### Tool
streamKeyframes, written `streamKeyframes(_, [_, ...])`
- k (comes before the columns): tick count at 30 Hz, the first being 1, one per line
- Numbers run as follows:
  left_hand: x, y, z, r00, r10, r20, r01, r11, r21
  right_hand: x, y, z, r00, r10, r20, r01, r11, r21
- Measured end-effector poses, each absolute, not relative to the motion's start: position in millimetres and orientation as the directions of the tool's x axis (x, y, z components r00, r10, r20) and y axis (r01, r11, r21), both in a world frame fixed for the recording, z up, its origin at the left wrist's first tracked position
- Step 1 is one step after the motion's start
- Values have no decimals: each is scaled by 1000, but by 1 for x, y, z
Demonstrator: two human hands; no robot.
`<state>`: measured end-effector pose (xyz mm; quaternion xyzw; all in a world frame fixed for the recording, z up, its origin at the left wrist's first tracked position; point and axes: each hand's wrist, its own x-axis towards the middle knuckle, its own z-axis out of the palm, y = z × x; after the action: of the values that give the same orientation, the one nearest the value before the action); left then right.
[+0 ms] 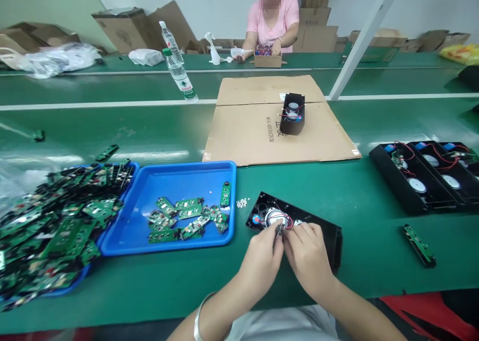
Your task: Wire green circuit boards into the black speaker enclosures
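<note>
A black speaker housing (322, 226) lies open on the green bench in front of me, slanting down to the right. Inside it show a round speaker (276, 217), a blue part (256, 219) and red and black wires (289, 221). Above the housing, my left hand (262, 255) is closed on a small circuit board (279, 229), seen edge-on and mostly covered by the fingers. My right hand (309, 253) pinches close against it, where the wires run to the fingertips; the wire end itself is hidden. Both hands touch or nearly touch at the board.
To the left, a blue tray (157, 173) holds several circuit boards, beside a heaped pile of boards (56, 231). Small white connectors (242, 202) lie near the tray. Another housing (293, 114) stands on cardboard (239, 131). More housings (411, 181) and one board (419, 245) lie right. A co-worker (275, 21) sits opposite.
</note>
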<state>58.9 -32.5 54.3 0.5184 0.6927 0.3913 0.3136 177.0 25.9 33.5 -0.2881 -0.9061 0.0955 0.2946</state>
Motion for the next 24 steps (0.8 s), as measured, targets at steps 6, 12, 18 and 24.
streamKeyframes(6, [51,-35,53,-224,974,-26,394,115,912,183,35,29,-621,628,468,404,769,-496])
streamKeyframes(12, [49,-36,53,-169,985,-44,282,91,955,189,45,31,-700,590,403,383,786,-485])
streamKeyframes(18, [45,-38,54,-127,991,-50,306,87,948,188,47,35,-723,552,415,351,811,-467])
streamKeyframes(24, [44,-36,48,-120,993,-2,283,36,958,185,44,35,-702,553,448,353,817,-455])
